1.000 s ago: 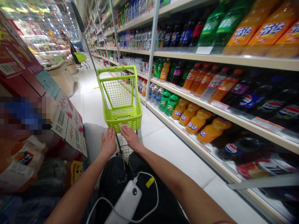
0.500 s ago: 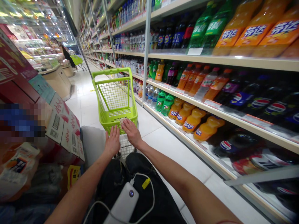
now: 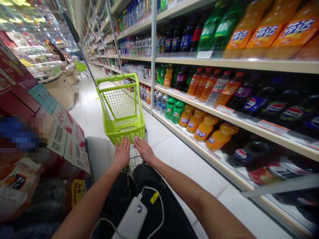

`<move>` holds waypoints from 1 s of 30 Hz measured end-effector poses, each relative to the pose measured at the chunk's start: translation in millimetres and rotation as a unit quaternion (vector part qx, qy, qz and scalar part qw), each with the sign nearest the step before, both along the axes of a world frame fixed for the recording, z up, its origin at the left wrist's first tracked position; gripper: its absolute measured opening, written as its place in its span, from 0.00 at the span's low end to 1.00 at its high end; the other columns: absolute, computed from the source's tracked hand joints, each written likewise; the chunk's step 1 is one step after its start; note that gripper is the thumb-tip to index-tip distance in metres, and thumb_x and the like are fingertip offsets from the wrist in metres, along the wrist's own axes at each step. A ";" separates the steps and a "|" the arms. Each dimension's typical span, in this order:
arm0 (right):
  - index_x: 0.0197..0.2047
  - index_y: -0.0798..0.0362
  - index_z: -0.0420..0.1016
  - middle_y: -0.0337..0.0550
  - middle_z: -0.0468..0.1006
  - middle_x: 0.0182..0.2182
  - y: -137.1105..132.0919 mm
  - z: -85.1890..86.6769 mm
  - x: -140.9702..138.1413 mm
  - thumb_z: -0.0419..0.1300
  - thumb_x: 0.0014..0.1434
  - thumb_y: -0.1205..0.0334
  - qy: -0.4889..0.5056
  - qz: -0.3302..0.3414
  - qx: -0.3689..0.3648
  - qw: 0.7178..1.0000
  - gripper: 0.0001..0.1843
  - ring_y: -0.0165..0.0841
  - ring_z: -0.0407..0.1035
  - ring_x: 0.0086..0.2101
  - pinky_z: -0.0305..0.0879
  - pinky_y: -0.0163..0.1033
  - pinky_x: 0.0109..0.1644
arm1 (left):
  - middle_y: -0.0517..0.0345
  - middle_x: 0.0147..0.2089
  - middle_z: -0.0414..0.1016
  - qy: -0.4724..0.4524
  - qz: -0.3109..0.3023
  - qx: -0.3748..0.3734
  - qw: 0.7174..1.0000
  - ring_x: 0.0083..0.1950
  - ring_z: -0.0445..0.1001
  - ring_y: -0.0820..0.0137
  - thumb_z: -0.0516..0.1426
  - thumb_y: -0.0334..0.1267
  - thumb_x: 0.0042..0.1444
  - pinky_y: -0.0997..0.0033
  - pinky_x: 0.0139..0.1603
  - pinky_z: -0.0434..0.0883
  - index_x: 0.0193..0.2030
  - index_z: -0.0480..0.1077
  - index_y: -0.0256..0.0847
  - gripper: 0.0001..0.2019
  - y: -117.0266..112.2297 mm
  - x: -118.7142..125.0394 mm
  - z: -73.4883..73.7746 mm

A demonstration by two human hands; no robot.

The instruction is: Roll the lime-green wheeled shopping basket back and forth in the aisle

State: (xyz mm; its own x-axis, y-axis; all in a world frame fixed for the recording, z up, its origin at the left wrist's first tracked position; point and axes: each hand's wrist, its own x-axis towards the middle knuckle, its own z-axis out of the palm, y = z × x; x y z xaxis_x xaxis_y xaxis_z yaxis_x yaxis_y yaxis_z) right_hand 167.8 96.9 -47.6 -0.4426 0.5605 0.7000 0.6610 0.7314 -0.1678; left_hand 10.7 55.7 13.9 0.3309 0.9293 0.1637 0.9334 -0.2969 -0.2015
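Observation:
My left hand (image 3: pixel 122 153) stretches forward, palm down, with its fingers extended at the near lower wall of a green shopping cart (image 3: pixel 139 106). My right hand (image 3: pixel 144 150) is just beside it, fingers also straight and flat. Both hands are open, with a small gap between them. Whether the fingertips touch the cart, I cannot tell. No item shows inside the cart's basket. On my lap lies a white power bank (image 3: pixel 132 219) with a white cable (image 3: pixel 162 212) plugged into it and a yellow tag (image 3: pixel 154 198) on the cable.
Shelves of bottled drinks line the right side, with orange soda bottles (image 3: pixel 200 129) near the floor. Stacked cartons (image 3: pixel 71 139) and bagged goods stand close on the left. Further down the aisle are a counter (image 3: pixel 58 89), a person (image 3: pixel 56 51) and another green cart (image 3: pixel 81 66).
My right hand has drawn back and down from the cart's near edge, and a small pale thing seen at its fingertips no longer shows. My left hand has moved slightly right.

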 end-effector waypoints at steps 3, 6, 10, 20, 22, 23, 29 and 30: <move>0.58 0.55 0.62 0.49 0.58 0.59 0.9 25.3 9.3 0.44 0.62 0.71 0.059 -0.021 0.025 0.998 0.22 0.34 0.41 0.63 0.51 0.49 0.63 | 0.48 0.68 0.41 -0.007 -0.001 0.008 1.000 0.69 0.37 0.61 0.43 0.26 0.50 0.46 0.64 0.41 0.64 0.46 0.31 0.32 3.3 6.6 7.2; 0.59 0.55 0.61 0.49 0.58 0.59 5.5 34.1 14.4 0.43 0.61 0.73 0.083 -0.025 0.030 0.996 0.23 0.34 0.41 0.62 0.50 0.51 0.63 | 0.48 0.68 0.41 -0.017 -0.005 0.007 1.000 0.69 0.37 0.61 0.43 0.26 0.50 0.46 0.65 0.41 0.64 0.46 0.32 0.32 5.6 14.6 10.9; 0.56 0.55 0.64 0.52 0.62 0.57 8.4 0.1 17.8 0.44 0.61 0.72 0.044 -0.014 0.015 0.999 0.22 0.35 0.44 0.62 0.56 0.52 0.60 | 0.49 0.69 0.40 -0.022 -0.030 0.010 0.999 0.69 0.38 0.61 0.43 0.27 0.51 0.47 0.65 0.42 0.64 0.46 0.32 0.31 6.8 21.5 5.8; 0.61 0.52 0.57 0.49 0.56 0.60 3.3 10.2 37.0 0.43 0.60 0.73 0.112 -0.047 0.031 0.992 0.26 0.36 0.46 0.61 0.54 0.52 0.61 | 0.48 0.68 0.41 -0.012 -0.049 -0.004 0.999 0.68 0.39 0.61 0.43 0.28 0.51 0.49 0.64 0.46 0.64 0.45 0.32 0.31 8.4 22.0 -9.7; 0.62 0.52 0.56 0.49 0.55 0.61 8.1 15.5 36.6 0.43 0.60 0.73 0.117 -0.055 0.036 0.991 0.27 0.37 0.45 0.62 0.54 0.53 0.61 | 0.48 0.68 0.41 -0.018 -0.049 -0.001 0.999 0.68 0.39 0.61 0.43 0.29 0.52 0.49 0.64 0.46 0.64 0.45 0.32 0.30 10.2 26.8 -8.1; 0.61 0.53 0.56 0.50 0.56 0.61 10.5 12.5 35.8 0.42 0.59 0.74 0.110 -0.057 0.032 0.992 0.27 0.37 0.45 0.62 0.54 0.53 0.61 | 0.48 0.68 0.41 -0.021 -0.053 0.002 0.998 0.68 0.39 0.61 0.43 0.29 0.53 0.49 0.64 0.46 0.64 0.46 0.32 0.30 10.5 29.5 -7.0; 0.58 0.55 0.61 0.53 0.61 0.57 12.1 -30.1 29.7 0.42 0.58 0.76 0.069 -0.046 -0.009 0.997 0.26 0.37 0.48 0.61 0.60 0.52 0.58 | 0.48 0.69 0.38 -0.016 -0.058 0.018 0.998 0.69 0.35 0.62 0.44 0.30 0.52 0.49 0.64 0.45 0.65 0.43 0.33 0.31 7.3 29.1 4.7; 0.59 0.55 0.60 0.52 0.61 0.58 10.8 -30.0 29.0 0.42 0.57 0.76 0.075 -0.043 -0.010 0.996 0.27 0.37 0.48 0.61 0.59 0.52 0.58 | 0.48 0.69 0.38 -0.017 -0.052 0.017 0.998 0.69 0.35 0.62 0.45 0.30 0.51 0.49 0.64 0.45 0.65 0.42 0.33 0.32 7.3 25.1 7.5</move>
State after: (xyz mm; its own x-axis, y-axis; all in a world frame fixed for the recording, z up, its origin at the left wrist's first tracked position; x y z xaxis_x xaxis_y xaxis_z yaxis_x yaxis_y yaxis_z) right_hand 196.9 107.7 -77.5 -0.2834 0.6064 0.7429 0.6881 0.6682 -0.2829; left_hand 35.8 62.9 21.4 0.4193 0.8839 0.2072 0.9043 -0.3863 -0.1820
